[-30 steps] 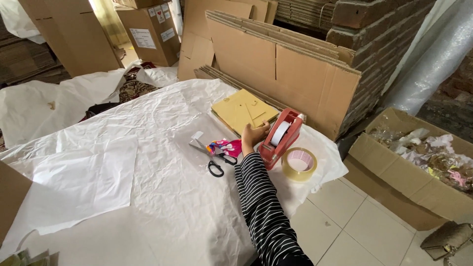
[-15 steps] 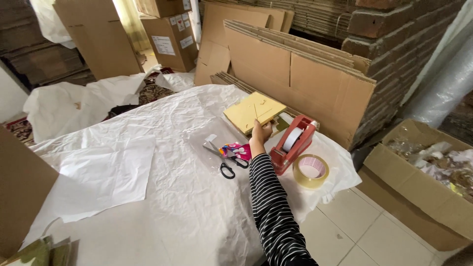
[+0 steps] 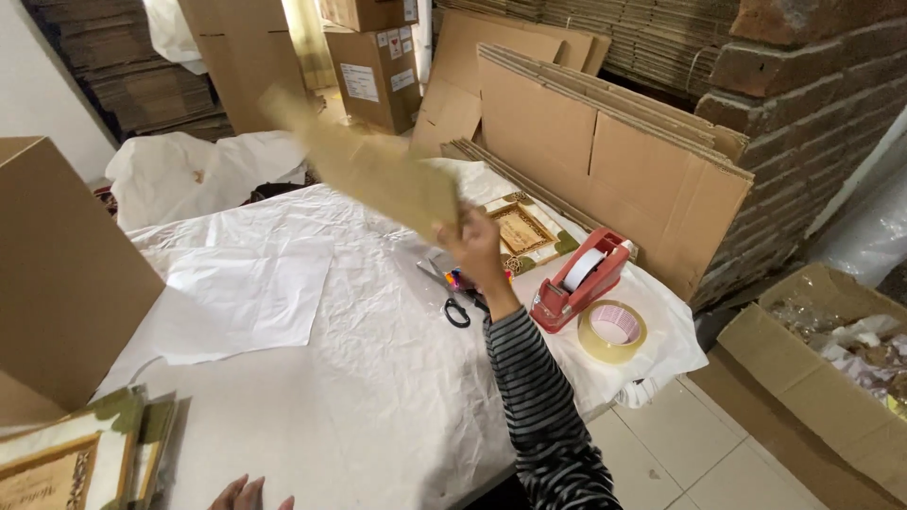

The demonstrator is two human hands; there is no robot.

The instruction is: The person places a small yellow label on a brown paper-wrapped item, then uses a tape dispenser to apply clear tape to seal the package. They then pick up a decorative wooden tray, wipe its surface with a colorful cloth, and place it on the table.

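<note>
Right hand (image 3: 477, 247) raised over the tabletop (image 3: 378, 378), fingers pinched on the near edge of a flat brown cardboard sheet (image 3: 373, 170) — the sheet is blurred in my view, held in the air and tilted, stretching up and away from the hand. Striped sleeve (image 3: 543, 406) runs back from the wrist toward the camera.

Taking the red tape dispenser (image 3: 578, 280) as my landmark: it sits on the white paper covering the tabletop. Just toward me from it lies a roll of clear packing tape (image 3: 612, 331), flat on its side. Beyond the dispenser, a framed picture with an ornate gold border (image 3: 521, 229) lies face up, part of it behind the raised hand. To the side of the dispenser nearer the hand, black-handled scissors (image 3: 457, 310) lie flat, with something small and pink next to them, mostly hidden by the wrist.

Left hand (image 3: 248, 494) — only the fingertips show at the bottom edge of the view, well apart from the dispenser; I cannot tell whether it holds anything. Near it, a stack of similar gold-bordered frames (image 3: 66, 463). An upright cardboard box (image 3: 57, 274) stands at the far side of the tabletop from the dispenser.
</note>
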